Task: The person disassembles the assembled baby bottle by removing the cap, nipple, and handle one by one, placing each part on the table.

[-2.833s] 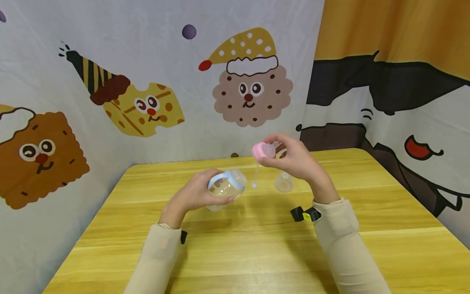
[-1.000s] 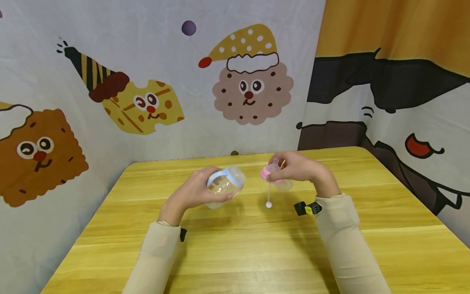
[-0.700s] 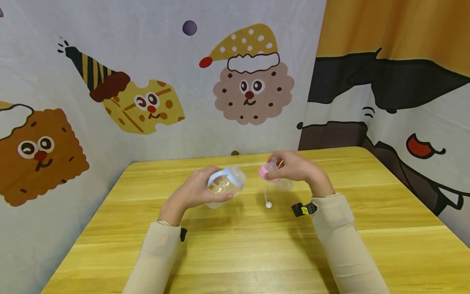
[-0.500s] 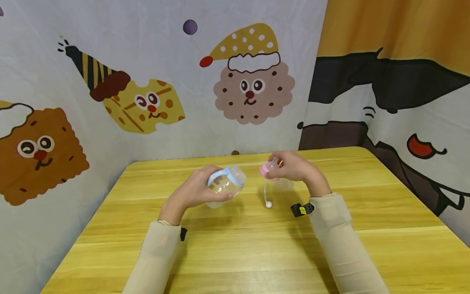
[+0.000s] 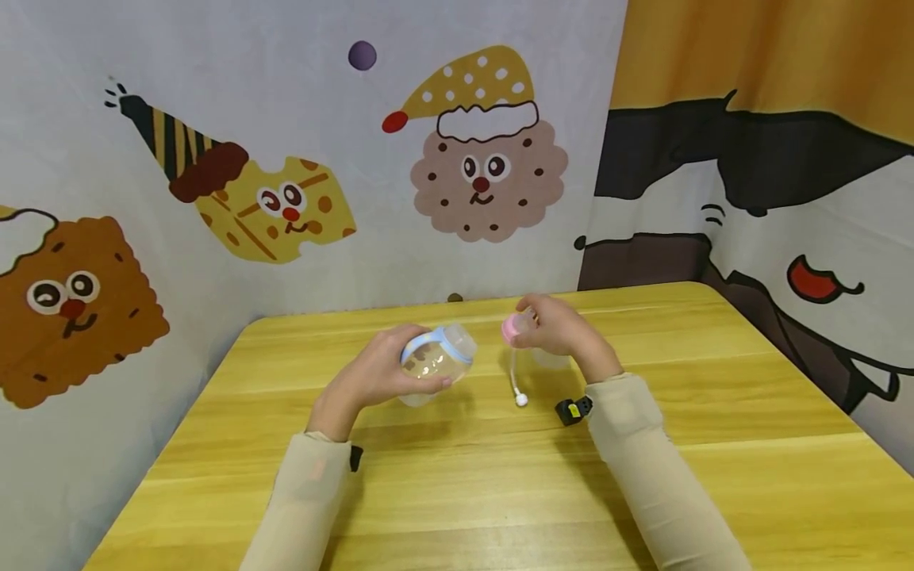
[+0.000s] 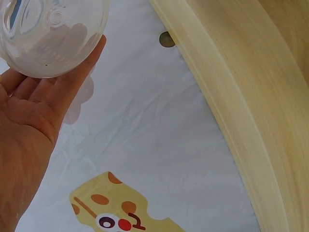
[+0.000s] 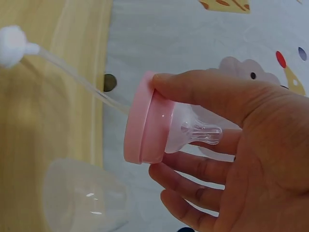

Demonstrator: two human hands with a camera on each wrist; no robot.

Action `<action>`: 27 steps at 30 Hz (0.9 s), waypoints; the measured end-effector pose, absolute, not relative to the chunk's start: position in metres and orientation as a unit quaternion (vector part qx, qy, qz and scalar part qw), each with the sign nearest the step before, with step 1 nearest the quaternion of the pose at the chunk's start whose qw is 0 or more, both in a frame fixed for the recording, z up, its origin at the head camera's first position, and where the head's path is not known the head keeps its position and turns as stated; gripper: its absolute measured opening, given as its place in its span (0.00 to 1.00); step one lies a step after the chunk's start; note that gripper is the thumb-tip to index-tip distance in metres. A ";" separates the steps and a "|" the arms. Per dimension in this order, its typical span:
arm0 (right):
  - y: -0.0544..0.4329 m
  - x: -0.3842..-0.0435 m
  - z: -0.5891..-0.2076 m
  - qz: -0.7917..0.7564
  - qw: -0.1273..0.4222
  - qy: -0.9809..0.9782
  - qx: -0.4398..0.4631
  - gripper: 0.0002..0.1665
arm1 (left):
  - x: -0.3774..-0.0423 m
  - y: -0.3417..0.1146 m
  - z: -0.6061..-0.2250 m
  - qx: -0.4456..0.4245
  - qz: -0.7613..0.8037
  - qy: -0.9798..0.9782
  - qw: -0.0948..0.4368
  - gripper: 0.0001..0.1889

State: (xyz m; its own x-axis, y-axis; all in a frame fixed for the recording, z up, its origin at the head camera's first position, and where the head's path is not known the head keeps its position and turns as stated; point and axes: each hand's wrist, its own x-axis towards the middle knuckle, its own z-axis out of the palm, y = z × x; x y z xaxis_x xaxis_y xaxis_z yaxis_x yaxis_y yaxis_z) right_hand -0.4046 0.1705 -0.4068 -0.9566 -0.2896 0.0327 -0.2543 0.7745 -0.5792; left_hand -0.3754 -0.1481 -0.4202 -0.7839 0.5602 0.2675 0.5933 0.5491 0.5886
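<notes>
My left hand [image 5: 371,371] grips a clear baby bottle [image 5: 432,361] with a blue handle ring, tilted with its uncapped neck up and to the right. In the left wrist view the bottle's round base [image 6: 53,43] shows beyond the fingers. My right hand [image 5: 560,329] pinches a pink bottle collar [image 7: 149,121] between thumb and fingers. A clear nipple [image 7: 195,130] points toward the palm. From the collar's other side hangs a thin straw [image 5: 513,369] ending in a white ball weight [image 5: 521,400]. Bottle and collar are apart.
A clear dome cap [image 7: 84,195] stands on the wooden table [image 5: 464,492] behind my right hand, partly hidden in the head view. A cartoon-printed cloth [image 5: 321,277] hangs along the table's back edge.
The right hand has lowered the pink collar from its raised position, then shifted slightly left with it, and the straw now hangs bent with its weight low. The left hand and bottle barely move.
</notes>
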 end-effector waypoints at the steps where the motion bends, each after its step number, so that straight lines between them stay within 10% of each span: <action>1: 0.170 -0.405 -0.408 -0.300 0.030 0.943 -0.143 0.36 | -0.375 -0.148 -0.421 -0.327 -0.345 -0.880 0.023 0.38; 27: 0.145 -0.415 -0.435 -0.168 0.022 0.982 -0.083 0.41 | -0.377 -0.148 -0.419 -0.321 -0.349 -0.880 0.020 0.37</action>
State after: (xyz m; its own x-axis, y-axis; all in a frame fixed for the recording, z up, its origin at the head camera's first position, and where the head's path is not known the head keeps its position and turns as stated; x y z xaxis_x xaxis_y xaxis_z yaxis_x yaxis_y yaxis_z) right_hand -0.4151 0.1455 -0.4354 -0.9853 -0.1700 -0.0164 -0.1549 0.9298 -0.3339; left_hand -0.3766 -0.1479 -0.4187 -0.7925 0.5514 0.2604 0.5800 0.5497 0.6012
